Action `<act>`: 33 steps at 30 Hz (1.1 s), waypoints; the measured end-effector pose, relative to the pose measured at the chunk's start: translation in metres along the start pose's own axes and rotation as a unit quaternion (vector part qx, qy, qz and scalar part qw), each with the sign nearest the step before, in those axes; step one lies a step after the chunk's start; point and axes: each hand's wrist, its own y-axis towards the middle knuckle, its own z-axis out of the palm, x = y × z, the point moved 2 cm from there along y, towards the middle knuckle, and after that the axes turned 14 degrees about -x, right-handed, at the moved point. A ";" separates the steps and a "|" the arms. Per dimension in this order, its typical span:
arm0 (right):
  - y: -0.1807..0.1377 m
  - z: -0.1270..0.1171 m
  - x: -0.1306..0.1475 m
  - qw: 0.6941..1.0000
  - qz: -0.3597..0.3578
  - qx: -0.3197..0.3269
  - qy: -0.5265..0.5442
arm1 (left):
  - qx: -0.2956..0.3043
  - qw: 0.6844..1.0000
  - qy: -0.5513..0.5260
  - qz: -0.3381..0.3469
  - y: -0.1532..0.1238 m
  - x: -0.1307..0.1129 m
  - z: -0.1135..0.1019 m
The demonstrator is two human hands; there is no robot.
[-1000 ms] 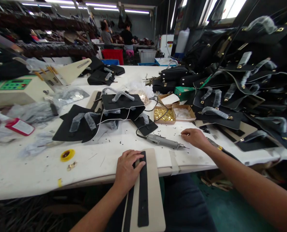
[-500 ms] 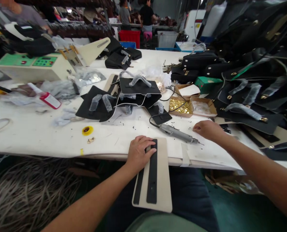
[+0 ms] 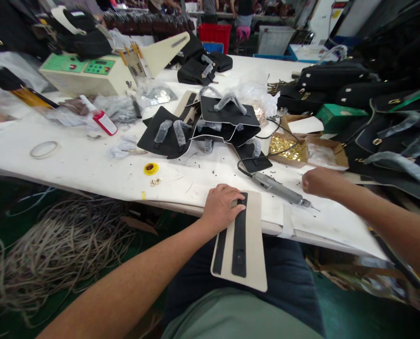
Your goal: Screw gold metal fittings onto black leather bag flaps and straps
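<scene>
My left hand (image 3: pixel 224 206) holds a beige panel (image 3: pixel 255 245) with two black strips along it. The fingers and thumb press around the upper end of one black strip (image 3: pixel 239 249). The panel's top lies on the table edge and its lower part hangs over my lap. My right hand (image 3: pixel 319 181) is closed low over the table, right of a grey electric screwdriver (image 3: pixel 278 188) that lies there untouched. Whatever the right fingers hold is hidden. Small black bits (image 3: pixel 271 172) are scattered near that hand.
Cardboard boxes hold gold-coloured metal parts (image 3: pixel 286 147) and clear plastic pieces (image 3: pixel 322 154). Black bag pieces with wrapped handles (image 3: pixel 227 110) stand mid-table. A red bottle (image 3: pixel 105 122), yellow tape roll (image 3: pixel 151 169) and control machine (image 3: pixel 86 75) are leftward. Black bags (image 3: pixel 404 136) pile up right.
The view has swung left, so the table's things appear farther right. My left hand stays on the panel. My right hand remains closed near the screwdriver, its fingers now more tucked in.
</scene>
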 end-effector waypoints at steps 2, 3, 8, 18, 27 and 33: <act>-0.003 0.000 0.002 1.000 0.004 -0.002 -0.010 | 0.003 1.000 -0.004 0.000 0.001 0.000 0.000; -0.005 0.000 0.003 1.000 0.006 -0.004 -0.013 | 0.003 1.000 -0.007 0.001 0.002 -0.001 -0.001; -0.014 0.001 0.002 0.999 0.029 -0.014 -0.010 | 0.010 1.000 -0.003 -0.001 0.002 -0.002 -0.001; -0.029 0.012 -0.002 0.990 0.132 -0.054 0.022 | 0.006 1.000 0.009 0.008 0.000 0.000 0.000; -0.041 0.013 -0.017 0.936 0.209 -0.170 0.225 | -0.003 0.999 0.026 0.026 -0.002 0.002 0.001; -0.076 -0.021 0.082 0.826 0.071 -0.131 0.543 | -0.013 0.999 0.020 0.029 -0.003 0.003 0.002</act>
